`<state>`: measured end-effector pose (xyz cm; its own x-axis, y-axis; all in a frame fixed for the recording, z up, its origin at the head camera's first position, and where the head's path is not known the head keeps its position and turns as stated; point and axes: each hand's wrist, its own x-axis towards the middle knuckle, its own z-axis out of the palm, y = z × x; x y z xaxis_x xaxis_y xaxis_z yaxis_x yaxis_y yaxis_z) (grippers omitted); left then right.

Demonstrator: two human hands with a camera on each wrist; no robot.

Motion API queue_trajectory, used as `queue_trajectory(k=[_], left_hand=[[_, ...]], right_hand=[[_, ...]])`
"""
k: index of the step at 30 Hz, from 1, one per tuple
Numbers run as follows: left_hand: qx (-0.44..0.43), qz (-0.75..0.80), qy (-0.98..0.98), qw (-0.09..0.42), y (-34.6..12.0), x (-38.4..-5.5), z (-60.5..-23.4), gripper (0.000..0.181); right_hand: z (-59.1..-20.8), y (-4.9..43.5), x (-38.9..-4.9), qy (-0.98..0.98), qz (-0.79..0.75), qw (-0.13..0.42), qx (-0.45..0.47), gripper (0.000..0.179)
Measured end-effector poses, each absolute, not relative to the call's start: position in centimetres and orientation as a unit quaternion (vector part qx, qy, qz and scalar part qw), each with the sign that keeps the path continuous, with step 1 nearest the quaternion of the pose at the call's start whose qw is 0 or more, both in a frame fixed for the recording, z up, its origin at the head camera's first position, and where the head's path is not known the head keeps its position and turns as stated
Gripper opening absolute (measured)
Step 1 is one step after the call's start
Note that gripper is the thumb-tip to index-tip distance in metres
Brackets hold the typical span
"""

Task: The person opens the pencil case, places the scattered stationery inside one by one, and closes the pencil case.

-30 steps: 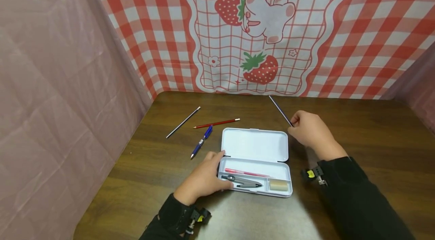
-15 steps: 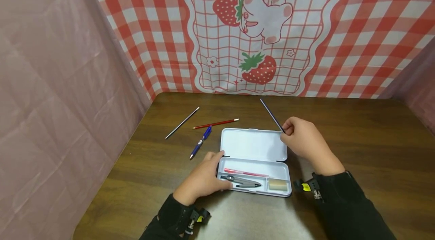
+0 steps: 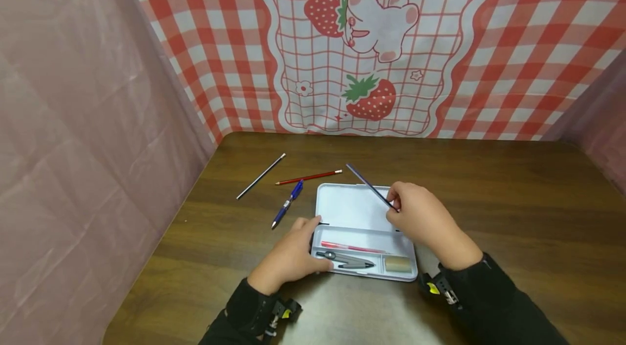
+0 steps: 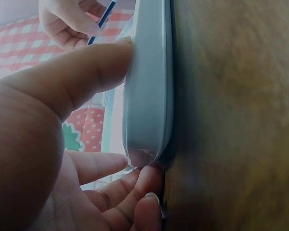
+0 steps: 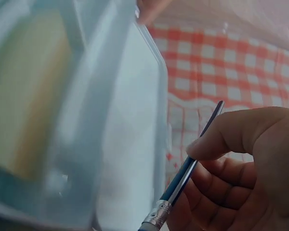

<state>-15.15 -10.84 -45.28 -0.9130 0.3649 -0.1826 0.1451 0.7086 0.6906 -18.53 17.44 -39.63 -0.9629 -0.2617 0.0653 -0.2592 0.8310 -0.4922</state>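
Note:
A white pencil case (image 3: pixel 337 201) lies open on the table, lid folded back. My left hand (image 3: pixel 292 258) grips its left end, thumb on the near side and fingers round the corner, as the left wrist view shows. Above the right part of the lid, my right hand (image 3: pixel 423 220) pinches a blue striped pencil (image 3: pixel 367 183) between thumb and fingers. Its metal ferrule (image 5: pixel 159 211) shows in the right wrist view. Inside the case are a red pen-like stick (image 3: pixel 349 248), a grey compass (image 3: pixel 349 259) and a beige eraser (image 3: pixel 398 264).
Left of the case lie a blue pen (image 3: pixel 287 204), a red pencil (image 3: pixel 309 177) and another striped pencil (image 3: pixel 261 176) on the brown wooden table (image 3: pixel 518 198). A red checked cloth (image 3: pixel 235 46) hangs behind the table, and a pink curtain (image 3: pixel 88 144) hangs on the left.
My right hand has carried the striped pencil leftward and nearer, from beside the lid's right edge to over the lid. My left hand has stayed on the case.

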Motion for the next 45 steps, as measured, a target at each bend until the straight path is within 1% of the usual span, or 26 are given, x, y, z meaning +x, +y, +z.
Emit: queue_trajectory(k=[9,15,23,28,31,38,45], left_hand=[[0.148,0.361,0.909,0.144,-10.9,-15.1,-45.3,0.102],[0.145,0.356,0.912,0.143,-10.8,-15.1,-45.4,0.102],[0.148,0.357,0.912,0.138,-10.8,-15.1,-45.5,0.099],[0.150,0.353,0.914,0.135,-10.8,-15.1,-45.5,0.097],[0.146,0.353,0.914,0.138,-10.7,-15.1,-45.4,0.100],[0.144,0.356,0.912,0.141,-10.8,-15.2,-45.4,0.101],[0.147,0.351,0.915,0.138,-10.7,-15.1,-45.3,0.102]], right_hand=[[-40.6,15.2,-17.4,0.957,-0.209,0.021,-0.201,0.012],[-40.8,14.4,-16.9,0.960,-0.180,0.047,-0.212,0.010],[-40.8,14.1,-16.5,0.957,-0.155,0.058,-0.237,0.010],[-40.9,14.3,-16.5,0.953,-0.130,0.073,-0.264,0.012],[-41.0,14.5,-16.6,0.950,-0.119,0.076,-0.280,0.014],[-41.3,14.5,-16.9,0.940,-0.113,0.132,-0.294,0.015],[-41.9,14.6,-17.4,0.937,-0.109,0.135,-0.303,0.015]])
